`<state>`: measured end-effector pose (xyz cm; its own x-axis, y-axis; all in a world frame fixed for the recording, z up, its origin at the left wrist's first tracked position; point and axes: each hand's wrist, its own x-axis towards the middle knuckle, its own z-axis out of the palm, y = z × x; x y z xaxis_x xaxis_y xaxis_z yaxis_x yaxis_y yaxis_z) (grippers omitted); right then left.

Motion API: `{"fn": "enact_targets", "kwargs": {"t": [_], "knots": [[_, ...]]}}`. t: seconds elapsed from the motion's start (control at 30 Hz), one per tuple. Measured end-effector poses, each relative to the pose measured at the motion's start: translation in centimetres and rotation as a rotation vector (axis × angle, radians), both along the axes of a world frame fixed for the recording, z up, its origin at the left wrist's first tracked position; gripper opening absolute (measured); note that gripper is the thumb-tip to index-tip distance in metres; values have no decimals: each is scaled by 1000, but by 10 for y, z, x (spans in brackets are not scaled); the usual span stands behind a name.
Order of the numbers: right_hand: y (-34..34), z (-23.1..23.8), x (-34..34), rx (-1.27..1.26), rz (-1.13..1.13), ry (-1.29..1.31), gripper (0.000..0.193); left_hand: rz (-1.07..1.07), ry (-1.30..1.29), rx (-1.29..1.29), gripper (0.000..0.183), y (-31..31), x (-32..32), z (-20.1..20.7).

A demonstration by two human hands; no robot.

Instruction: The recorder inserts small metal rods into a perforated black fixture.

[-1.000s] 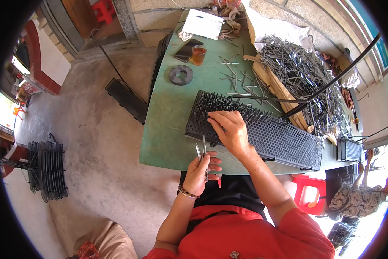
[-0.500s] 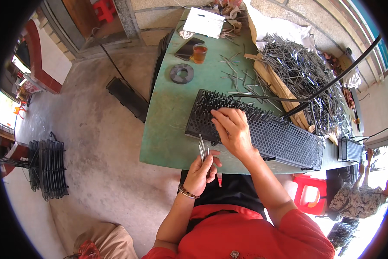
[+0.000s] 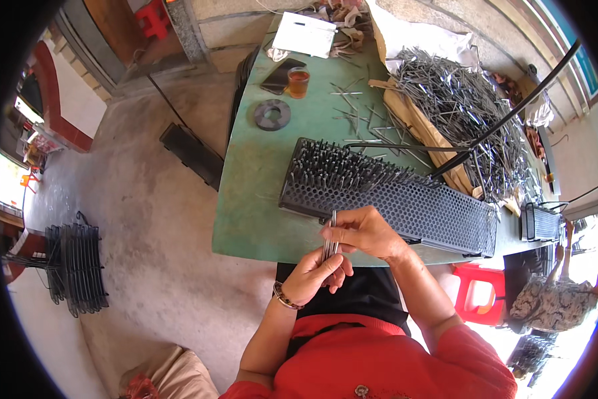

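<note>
In front of the table edge, my left hand (image 3: 314,276) is closed around a small bundle of thin metal rods (image 3: 331,245) pointing upward. My right hand (image 3: 369,234) meets it from the right, thumb and fingertips pinched on the upper part of the bundle; how many rods it grips is hidden. Just beyond lies a long black block (image 3: 439,216) whose top is full of round holes. Dark rods (image 3: 339,166) stand upright in the holes of its left part, while the holes farther right show no rods.
A large heap of loose rods (image 3: 445,93) lies on wrapping at the back right, with several strays (image 3: 355,110) beside it. A black bar (image 3: 512,113) slants over the block. A drink cup (image 3: 298,82), phone (image 3: 282,75) and dark ring (image 3: 272,115) sit on the green table (image 3: 246,206).
My right hand has come back from the standing rods in the block to the bundle in my left hand. The left hand has shifted slightly right.
</note>
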<state>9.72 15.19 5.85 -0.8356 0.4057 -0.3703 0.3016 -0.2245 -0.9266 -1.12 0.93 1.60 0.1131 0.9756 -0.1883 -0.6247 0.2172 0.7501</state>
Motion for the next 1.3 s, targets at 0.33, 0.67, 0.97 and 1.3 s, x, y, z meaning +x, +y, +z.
{"fn": "enact_targets", "kwargs": {"t": [0.33, 0.67, 0.97, 1.3], "knots": [[25, 11, -11, 696, -548, 135, 20, 58, -53, -109, 36, 3, 0, -19], [23, -4, -24, 958, -591, 134, 18, 109, -70, -94, 36, 3, 4, -21], [25, -2, -27, 942, -479, 99, 23, 109, -56, -121, 36, 3, 3, -21], [21, -8, -28, 1251, -444, 96, 30, 85, -78, -134, 34, 2, 6, -21]]}}
